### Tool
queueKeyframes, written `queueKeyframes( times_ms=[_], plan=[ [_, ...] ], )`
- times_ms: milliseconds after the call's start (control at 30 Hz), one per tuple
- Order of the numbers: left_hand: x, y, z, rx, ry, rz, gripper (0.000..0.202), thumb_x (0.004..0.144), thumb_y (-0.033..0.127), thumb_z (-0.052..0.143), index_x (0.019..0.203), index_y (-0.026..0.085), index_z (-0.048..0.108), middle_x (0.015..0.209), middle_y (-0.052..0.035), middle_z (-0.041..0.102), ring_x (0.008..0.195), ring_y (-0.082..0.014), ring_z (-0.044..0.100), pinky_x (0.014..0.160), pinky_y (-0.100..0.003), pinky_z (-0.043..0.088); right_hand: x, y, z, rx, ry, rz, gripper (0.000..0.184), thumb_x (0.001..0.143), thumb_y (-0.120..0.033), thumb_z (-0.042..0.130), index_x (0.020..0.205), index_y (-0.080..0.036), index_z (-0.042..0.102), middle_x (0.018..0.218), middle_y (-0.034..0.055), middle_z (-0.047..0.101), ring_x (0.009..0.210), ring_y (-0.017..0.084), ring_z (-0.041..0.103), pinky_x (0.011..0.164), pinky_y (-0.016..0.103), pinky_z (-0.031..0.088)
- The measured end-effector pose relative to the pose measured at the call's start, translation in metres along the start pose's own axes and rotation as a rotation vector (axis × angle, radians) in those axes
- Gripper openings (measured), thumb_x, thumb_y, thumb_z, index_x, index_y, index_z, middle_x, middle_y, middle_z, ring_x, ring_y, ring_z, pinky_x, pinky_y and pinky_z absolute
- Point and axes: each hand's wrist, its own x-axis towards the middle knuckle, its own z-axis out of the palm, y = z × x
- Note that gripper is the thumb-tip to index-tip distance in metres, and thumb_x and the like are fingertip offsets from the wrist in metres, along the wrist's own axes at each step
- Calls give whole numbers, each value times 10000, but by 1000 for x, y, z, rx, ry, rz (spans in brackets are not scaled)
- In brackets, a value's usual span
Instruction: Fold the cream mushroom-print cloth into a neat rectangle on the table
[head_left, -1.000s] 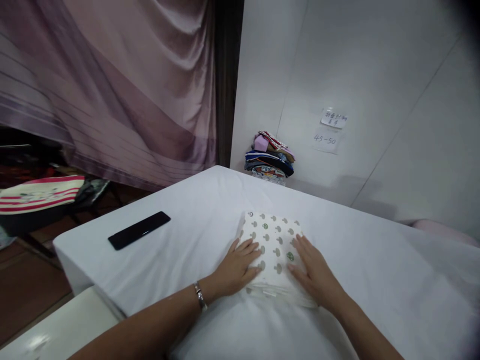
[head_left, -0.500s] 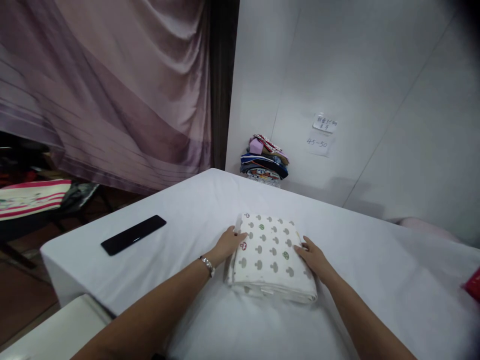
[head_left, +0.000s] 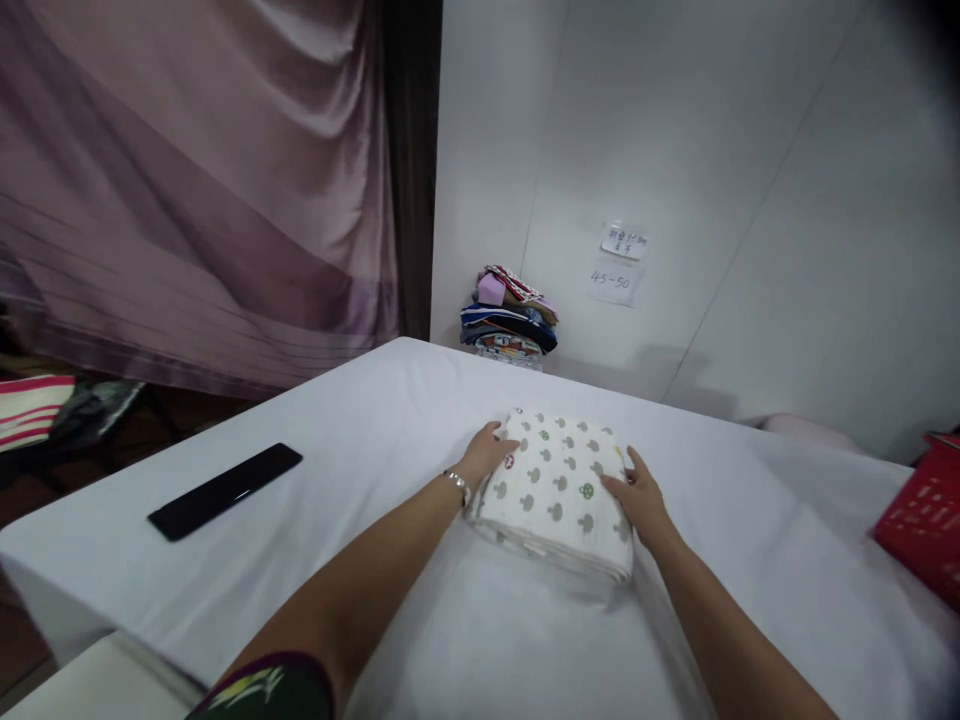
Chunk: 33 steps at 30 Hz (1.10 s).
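A folded white cloth (head_left: pixel 559 490) printed with grey, red and green mushrooms lies in front of me, its layers showing along the near edge. My left hand (head_left: pixel 487 455) grips its left side, thumb on top and the other fingers down at the far edge. On the opposite side my right hand (head_left: pixel 637 495) holds the cloth the same way, with the thumb over the top layer. The fingers beneath the cloth's sides are partly hidden. Around my left wrist is a silver bracelet (head_left: pixel 458 487).
The white-covered table (head_left: pixel 360 430) carries a black phone-like slab (head_left: pixel 225 490) at the left. A stack of folded clothes (head_left: pixel 510 320) stands by the wall at the far edge. At the right is a red basket-like container (head_left: pixel 922 515). A pale seat (head_left: pixel 112 680) is at lower left.
The view has turned to the right, so more of the red container shows. Both hands have shifted the folded cloth slightly away and turned it a little.
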Motion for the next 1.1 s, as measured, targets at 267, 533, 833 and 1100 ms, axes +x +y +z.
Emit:
queueKeyframes(
  times_ms=[267,533,833,1100],
  plan=[
    [-1,-13,-2,10,-53,17,583,614,365,723,1120,125,561,1084,-110,641,933,-215,605,754,-246,443,0,23,-3,-155,39,-106,618,764,-473,506,1297,-163,457,1265,117,537,1096,260,540,892,386,450],
    [-49,-19,-30,-13,-60,94,301,680,460,621,679,160,605,641,14,581,616,-118,512,568,-221,381,-53,-18,8,-175,-71,-564,274,824,-395,494,951,-218,660,1020,70,654,981,223,576,866,372,457],
    [-71,-7,-27,464,-120,82,329,617,504,639,589,189,551,611,15,580,554,-130,492,480,-232,280,-76,-47,42,-430,-289,-668,224,842,-304,504,963,-221,673,1012,62,639,952,214,561,843,337,442],
    [-70,-7,-26,409,-128,105,283,653,448,597,585,186,514,597,23,545,539,-114,454,470,-229,263,-79,-38,45,-488,-274,-748,247,855,-274,478,1027,-220,646,1020,76,612,944,219,547,833,360,443]
  ],
)
